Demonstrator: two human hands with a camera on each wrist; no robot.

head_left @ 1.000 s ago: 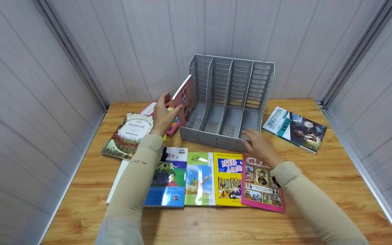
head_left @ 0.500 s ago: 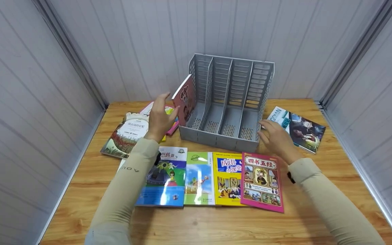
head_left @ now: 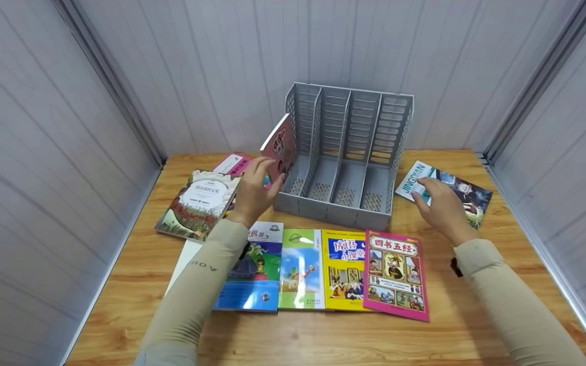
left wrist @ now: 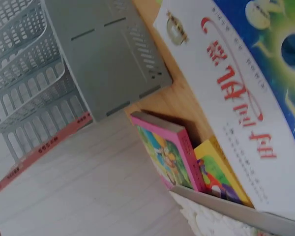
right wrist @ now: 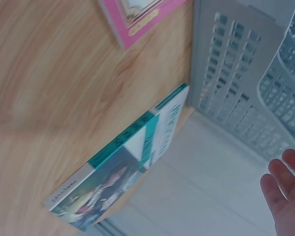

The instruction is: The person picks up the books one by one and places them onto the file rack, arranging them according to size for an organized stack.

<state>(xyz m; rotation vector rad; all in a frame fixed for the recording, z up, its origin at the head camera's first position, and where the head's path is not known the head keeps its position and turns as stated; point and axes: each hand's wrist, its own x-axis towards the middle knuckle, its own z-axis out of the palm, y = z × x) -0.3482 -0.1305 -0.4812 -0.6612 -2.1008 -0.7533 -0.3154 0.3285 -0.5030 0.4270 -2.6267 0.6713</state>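
While one book (head_left: pixel 280 145) stands (racked), two hands (head_left: pixel 255 192) (head_left: pixel 443 207) hover.

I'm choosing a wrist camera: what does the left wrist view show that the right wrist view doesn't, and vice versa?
Only left wrist: the blue-and-white book, a pink-spined book, a yellow book and part of a whitish book.

Only right wrist: the teal-and-white book, a corner of the pink-bordered book, and part of the right hand.

Both: the grey rack, the wooden table and the pale wall. The pink book in the rack shows plainly in the left view, perhaps as a patch in the right.
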